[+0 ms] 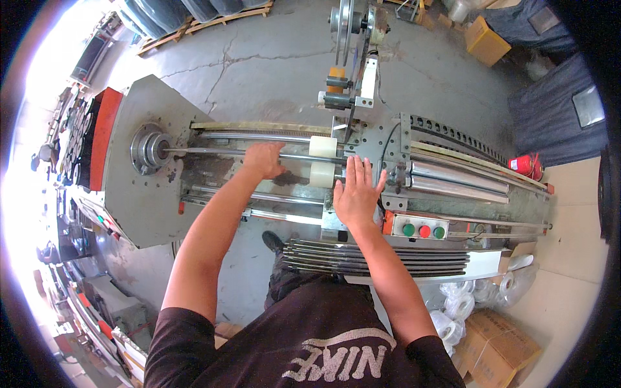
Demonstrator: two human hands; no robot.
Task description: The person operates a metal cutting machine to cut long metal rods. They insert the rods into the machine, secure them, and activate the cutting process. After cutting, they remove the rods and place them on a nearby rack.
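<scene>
Both arms reach from the near side over a long machine, elbows only slightly bent. The left hand [264, 161] lies across a thin metal rod [210, 152], knuckles up and index finger stretched to the right. Its other fingers are loosely bent, partly out of sight — I cannot tell whether they close on the rod. The right hand [358, 197] is flat and palm down, fingers straight and pointing to the far side, the thumb spread to the left; it looks wide open, with nothing seen in its grasp. Whether its palm touches the metal below is hidden.

The rod runs from a round holder [154, 152] on the grey end housing [149, 207] at the left, under the left hand, toward two white rollers [323, 147] just left of the right hand. Right of that hand lie two shiny metal rollers [459, 181], with a button box [419, 229] on the near side.

A row of dark rods [388, 258] rests nearer the person. The grey floor [259, 77] is cracked at the far side; a loaded pallet [200, 29] stands far left — a carton [498, 349] sits near right.
</scene>
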